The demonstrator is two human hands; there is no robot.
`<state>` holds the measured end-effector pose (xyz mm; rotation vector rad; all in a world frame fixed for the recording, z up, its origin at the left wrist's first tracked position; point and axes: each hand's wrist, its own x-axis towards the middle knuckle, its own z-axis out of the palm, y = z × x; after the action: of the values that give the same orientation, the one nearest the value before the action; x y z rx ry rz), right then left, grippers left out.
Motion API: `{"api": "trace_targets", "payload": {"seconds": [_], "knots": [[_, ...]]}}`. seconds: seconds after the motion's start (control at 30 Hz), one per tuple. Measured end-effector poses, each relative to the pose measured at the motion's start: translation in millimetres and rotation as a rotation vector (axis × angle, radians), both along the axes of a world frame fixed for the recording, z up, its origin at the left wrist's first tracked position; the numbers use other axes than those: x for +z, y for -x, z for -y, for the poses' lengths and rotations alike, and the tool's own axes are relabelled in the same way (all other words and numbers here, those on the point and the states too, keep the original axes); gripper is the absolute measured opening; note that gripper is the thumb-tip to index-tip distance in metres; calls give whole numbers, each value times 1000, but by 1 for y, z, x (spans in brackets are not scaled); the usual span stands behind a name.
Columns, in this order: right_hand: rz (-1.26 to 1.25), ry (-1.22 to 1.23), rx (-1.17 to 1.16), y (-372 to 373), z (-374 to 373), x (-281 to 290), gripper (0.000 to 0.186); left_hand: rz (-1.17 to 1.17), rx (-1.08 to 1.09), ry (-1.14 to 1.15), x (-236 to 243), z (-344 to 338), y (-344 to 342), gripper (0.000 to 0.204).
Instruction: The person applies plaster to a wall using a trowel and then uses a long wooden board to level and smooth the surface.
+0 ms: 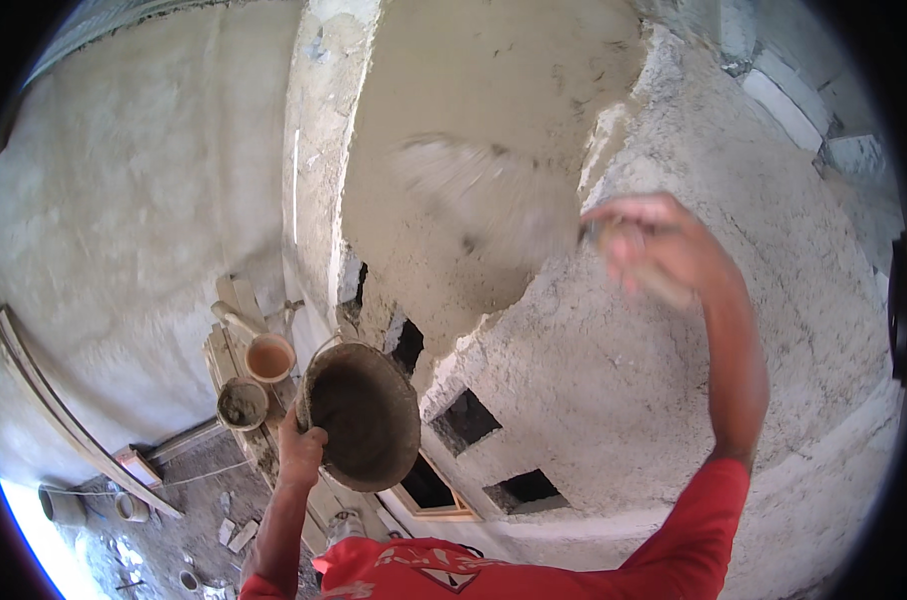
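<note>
My left hand (302, 440) grips the rim of a bucket (359, 415) with dark wet mortar inside. Up and to the right, my right hand (654, 245) is blurred by motion and closed round the pale handle of a trowel (484, 195), whose smeared blade is over a smooth band of wet plaster (474, 70) on the wall. The band has a ragged right edge against rough, lighter wall (744, 360). Below the plaster are several square dark holes (464, 425).
Planks (242, 300) at lower left hold a container of brownish liquid (270, 358) and a small bucket of mortar (242, 405). Long boards (64, 410) lean against the left wall (124, 180). The littered ground (194, 510) lies far below, with more buckets (132, 507).
</note>
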<state>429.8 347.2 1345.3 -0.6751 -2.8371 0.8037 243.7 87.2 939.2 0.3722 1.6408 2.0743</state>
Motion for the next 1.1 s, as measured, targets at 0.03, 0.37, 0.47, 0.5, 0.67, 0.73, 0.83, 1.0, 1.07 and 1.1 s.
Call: {"api": "trace_targets", "payload": {"seconds": [0.03,0.37,0.47,0.5,0.67,0.73,0.83,1.0,1.07,1.1], "knots": [[-99,-385,-137,-2,-45,-1,45,20,5,5,-6,3,-5,64],[-214,-557,-438,-68,-59,12,41,21,-87,1,-8,-11,-18,67],[24,-176,-200,-63,-33,-52,36,-2,-126,-17,16,-14,-24,63],[35,-254,25,-73,-49,-88,42,-2,-174,-27,14,-24,-26,63],[514,-600,191,-56,-1,-183,39,-138,-269,-93,27,-48,-30,58],[525,-745,210,-55,10,-200,33,-265,-289,-108,47,-48,-29,57],[572,-779,247,-43,6,-240,27,-134,-422,-136,64,-63,-27,56],[547,-480,254,-45,3,-271,34,-160,-413,16,89,-74,-30,59],[442,-374,249,-47,4,-287,38,-159,-436,48,89,-73,-28,60],[388,-324,246,-48,5,-293,41,-105,-445,22,86,-71,-26,60]]}}
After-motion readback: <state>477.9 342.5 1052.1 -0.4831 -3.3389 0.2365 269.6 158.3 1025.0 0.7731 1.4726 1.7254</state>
